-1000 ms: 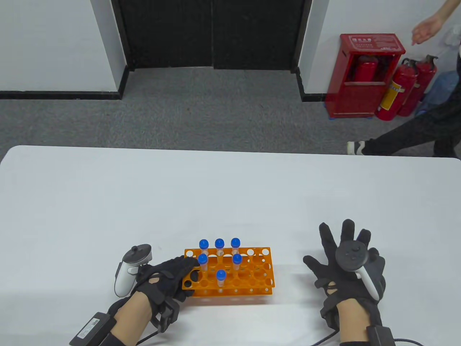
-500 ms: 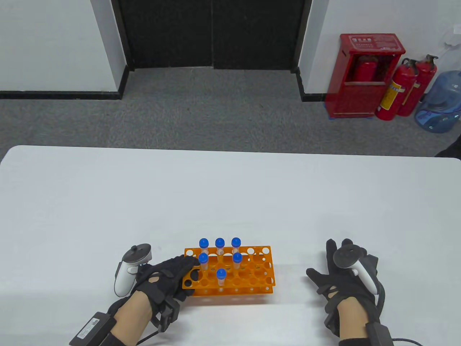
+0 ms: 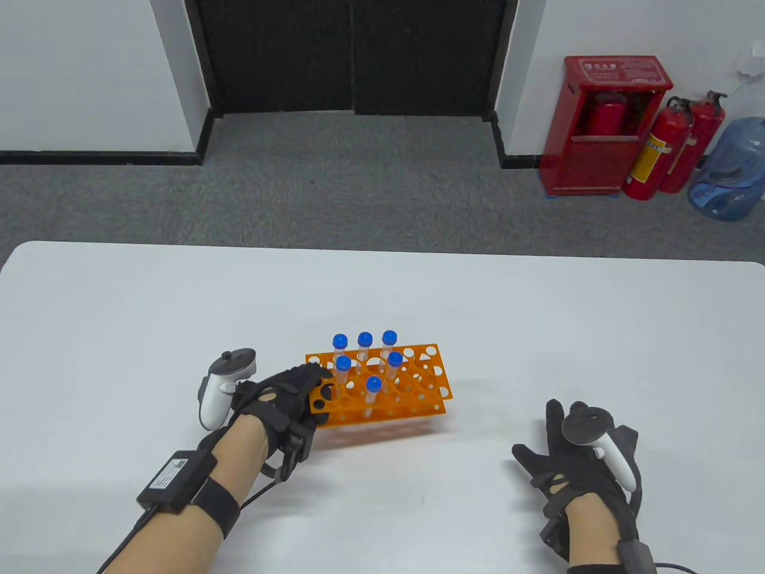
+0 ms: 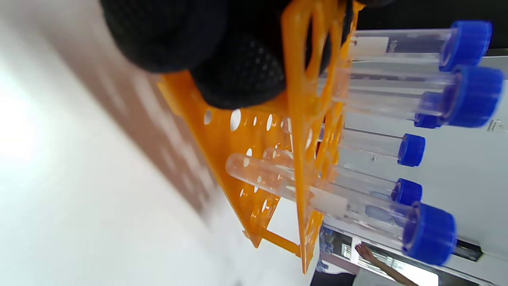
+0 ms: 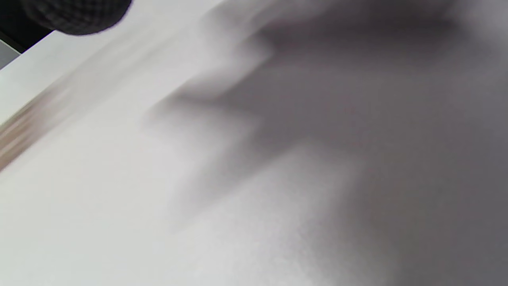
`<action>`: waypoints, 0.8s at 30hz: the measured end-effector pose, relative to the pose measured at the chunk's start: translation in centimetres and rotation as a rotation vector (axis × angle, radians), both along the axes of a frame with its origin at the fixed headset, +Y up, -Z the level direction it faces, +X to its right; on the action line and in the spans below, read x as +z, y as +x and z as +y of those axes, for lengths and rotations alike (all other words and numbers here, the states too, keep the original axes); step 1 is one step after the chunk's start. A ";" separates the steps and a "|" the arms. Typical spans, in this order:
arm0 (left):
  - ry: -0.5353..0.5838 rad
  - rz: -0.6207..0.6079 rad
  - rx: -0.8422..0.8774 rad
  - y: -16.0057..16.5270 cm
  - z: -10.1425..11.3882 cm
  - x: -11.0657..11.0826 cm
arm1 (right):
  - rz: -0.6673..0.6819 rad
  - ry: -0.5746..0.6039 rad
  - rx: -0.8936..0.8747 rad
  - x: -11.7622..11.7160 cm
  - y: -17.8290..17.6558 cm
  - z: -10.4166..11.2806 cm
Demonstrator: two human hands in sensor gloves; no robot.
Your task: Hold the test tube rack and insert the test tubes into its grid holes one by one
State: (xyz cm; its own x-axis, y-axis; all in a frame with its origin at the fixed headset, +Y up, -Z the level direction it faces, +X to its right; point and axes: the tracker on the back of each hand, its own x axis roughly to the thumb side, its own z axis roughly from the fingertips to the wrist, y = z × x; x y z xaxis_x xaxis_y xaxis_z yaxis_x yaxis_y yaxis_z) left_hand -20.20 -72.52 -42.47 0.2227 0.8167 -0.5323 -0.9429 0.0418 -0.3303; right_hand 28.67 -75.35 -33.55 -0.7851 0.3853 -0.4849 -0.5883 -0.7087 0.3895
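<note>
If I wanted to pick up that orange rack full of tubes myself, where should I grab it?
Probably by a short end wall, coming from the side, as the left hand does on the orange rack: fingers over the top plate, thumb side below. The six blue-capped tubes crowd the left half and stick up, so a grab from above would knock them. The right end is free of tubes.

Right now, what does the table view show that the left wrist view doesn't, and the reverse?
Only the table view shows the right hand, open and holding nothing, and the whole table. Only the left wrist view shows the tubes' clear bodies passing through the rack's tiers. Both show the left hand gripping the orange rack with blue-capped tubes.
</note>
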 end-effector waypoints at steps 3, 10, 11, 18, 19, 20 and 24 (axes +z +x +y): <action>0.024 -0.004 -0.057 0.5 0.4 -3.5 | -0.009 0.015 -0.038 0.2 0.3 0.4; -0.001 -0.076 -0.081 1.7 -0.7 -9.0 | -0.008 0.025 -0.029 0.5 0.2 0.8; -0.016 -0.089 -0.073 1.9 -1.2 -9.4 | -0.006 0.022 -0.029 0.5 0.1 0.7; -0.071 -0.116 -0.074 2.4 -3.6 -10.1 | 0.000 0.009 -0.013 0.4 -0.1 0.7; -0.076 -0.115 -0.068 2.4 -3.8 -10.1 | 0.000 0.007 -0.015 0.4 -0.1 0.7; -0.077 -0.115 -0.067 2.5 -3.8 -10.1 | 0.000 0.007 -0.015 0.4 -0.1 0.8; -0.075 -0.100 -0.049 2.4 -3.1 -9.9 | 0.000 0.001 -0.022 0.4 -0.2 0.8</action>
State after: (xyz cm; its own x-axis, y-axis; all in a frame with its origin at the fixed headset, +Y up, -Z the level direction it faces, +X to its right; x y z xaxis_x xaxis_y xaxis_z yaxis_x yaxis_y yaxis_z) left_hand -17.77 -75.66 -52.38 0.3164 0.7622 -0.5648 -0.9026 0.0588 -0.4264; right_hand 28.47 -74.55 -33.10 -0.7767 0.4028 -0.4843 -0.6035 -0.6963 0.3887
